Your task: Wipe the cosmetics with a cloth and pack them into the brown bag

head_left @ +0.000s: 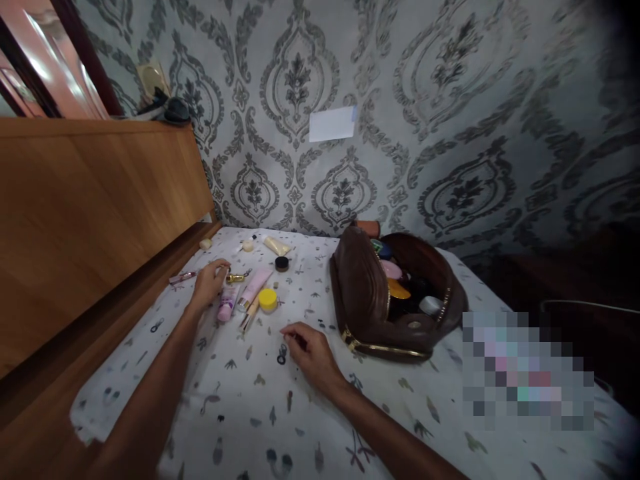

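My left hand [209, 285] rests over the far left of the bed sheet, its fingers stretched forward and apart. Just beside its fingertips lies a small gold tube [235, 278]; whether they touch I cannot tell. A purple-and-pink squeeze tube [227, 303] lies right of that hand, then a long pale pink tube [255, 289], some makeup brushes [249, 315] and a round jar with a yellow lid [267, 301]. Nearer me, my right hand [314, 353] hovers low over the sheet with loosely curled fingers, nothing visible in them. To its right stands a brown cosmetic bag [357, 287], unzipped and full of items.
Farther back lie a cream tube [277, 246], a small black-lidded pot [282, 264] and a pale round pot [248, 245]. A pink slim tube [182, 277] is by the wooden bed board [100, 193]. Patterned wallpaper rises behind. A blurred patch covers the right side.
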### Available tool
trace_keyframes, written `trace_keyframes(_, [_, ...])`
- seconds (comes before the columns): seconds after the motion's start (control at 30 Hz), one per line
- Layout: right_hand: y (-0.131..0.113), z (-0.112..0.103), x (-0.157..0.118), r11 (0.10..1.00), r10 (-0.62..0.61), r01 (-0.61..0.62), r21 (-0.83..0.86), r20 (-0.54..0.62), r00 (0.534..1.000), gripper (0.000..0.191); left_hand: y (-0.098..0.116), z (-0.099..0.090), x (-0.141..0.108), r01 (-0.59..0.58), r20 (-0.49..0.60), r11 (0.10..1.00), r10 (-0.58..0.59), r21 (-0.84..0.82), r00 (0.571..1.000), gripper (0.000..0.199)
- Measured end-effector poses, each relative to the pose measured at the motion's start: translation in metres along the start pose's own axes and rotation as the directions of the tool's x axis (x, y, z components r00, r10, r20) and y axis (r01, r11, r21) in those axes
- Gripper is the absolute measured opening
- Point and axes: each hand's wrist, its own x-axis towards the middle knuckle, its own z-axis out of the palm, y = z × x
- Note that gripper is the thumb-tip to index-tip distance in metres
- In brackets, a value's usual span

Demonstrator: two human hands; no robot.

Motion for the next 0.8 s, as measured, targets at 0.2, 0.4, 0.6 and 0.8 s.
trace_keyframes(0.2, [0.001,0.002,0.001,1.0,-0.008,0.008,-0.005,-0.007,1.0,0.019,-0.002,-0.024,0.003,0.004,-0.024,0.999,-0.005,-0.047,1.0,0.044])
trace_keyframes(0.4, [-0.001,0.003,-0.003,1.0,0.017,-0.017,-0.012,-0.023,1.0,0.021,0.029,-0.012,-0.016,-0.059,0.164,0.998,0.061,-0.022,0.984,0.042])
trace_keyframes(0.6, [-0.003,0.002,-0.004,0.998,0.034,-0.037,-0.041,-0.055,0.998,0.025,0.063,0.004,-0.034,-0.072,0.357,0.933,-0.063,0.353,0.932,0.051])
trace_keyframes(0.8, [-0.003,0.001,-0.005,1.0,0.028,-0.029,-0.008,-0.068,0.997,0.026,0.058,0.011,-0.03,-0.092,0.385,0.921,-0.067,0.378,0.921,0.056])
